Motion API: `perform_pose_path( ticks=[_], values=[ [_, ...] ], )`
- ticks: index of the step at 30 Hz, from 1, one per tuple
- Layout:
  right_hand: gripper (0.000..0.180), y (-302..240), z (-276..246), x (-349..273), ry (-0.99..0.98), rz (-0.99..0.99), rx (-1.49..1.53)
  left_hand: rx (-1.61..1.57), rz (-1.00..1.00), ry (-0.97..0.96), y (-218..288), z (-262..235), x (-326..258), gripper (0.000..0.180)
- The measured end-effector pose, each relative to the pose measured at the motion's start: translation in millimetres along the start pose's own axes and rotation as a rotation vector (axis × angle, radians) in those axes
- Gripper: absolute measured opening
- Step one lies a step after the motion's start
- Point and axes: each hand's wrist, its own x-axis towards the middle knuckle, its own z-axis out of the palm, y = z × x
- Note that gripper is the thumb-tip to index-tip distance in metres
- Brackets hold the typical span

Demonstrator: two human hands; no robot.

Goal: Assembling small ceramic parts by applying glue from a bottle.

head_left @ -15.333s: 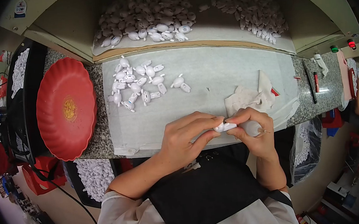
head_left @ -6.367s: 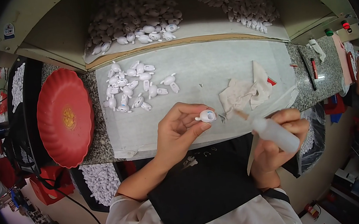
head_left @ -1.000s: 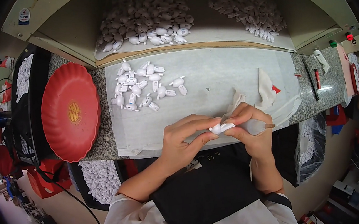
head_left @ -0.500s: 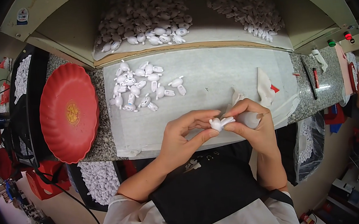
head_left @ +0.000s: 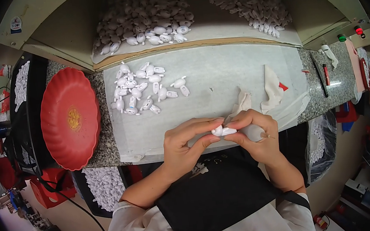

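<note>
Just past the table's front edge, I hold a small white plastic figurine between both hands. My left hand pinches its rounded end with thumb and fingertips. The thumb and forefinger of my right hand grip the narrower end. Tucked in that same right palm is a whitish translucent bottle-like thing with a thin tip; most of it is covered by fingers. A loose group of white figurines lies on the white sheet, ahead and to the left.
A red scalloped tray stands at left. Cloth scraps lie at right, near a black stick and a red pen-like tool. The shelf holds piles of white parts. A bin of white pieces sits below left.
Both hands have shifted slightly left with the figurine. It has turned between my fingers, and my fingertips now cover more of it. The group on the sheet looks unchanged.
</note>
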Motion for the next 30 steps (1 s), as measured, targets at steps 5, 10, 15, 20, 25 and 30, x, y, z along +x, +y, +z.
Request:
perform_pose_path(
  ticks=[5,10,15,20,25,30],
  values=[
    [0.017,-0.3,2.7,-3.8,0.036,-0.040,0.001,0.020,0.031,-0.016,1.2,0.3,1.1,0.024],
    [0.015,-5.6,2.5,4.2,0.070,0.039,-0.050,-0.315,-0.250,-0.010,-2.7,4.2,4.0,0.029],
    [0.015,-5.3,-8.6,8.6,0.010,0.079,0.040,-0.555,-0.383,-0.096,-0.7,4.2,12.3,0.032],
    [0.011,4.1,-3.5,10.6,0.032,0.128,0.136,-0.644,-0.425,-0.154,-10.7,2.7,7.5,0.031],
    [0.010,5.6,2.2,10.7,0.082,0.119,0.164,-0.382,-0.346,-0.157,-7.5,3.3,4.3,0.029],
    [0.009,6.2,4.2,9.0,0.069,0.134,0.167,-0.406,-0.370,-0.132,-9.2,3.5,2.1,0.027]
  ],
)
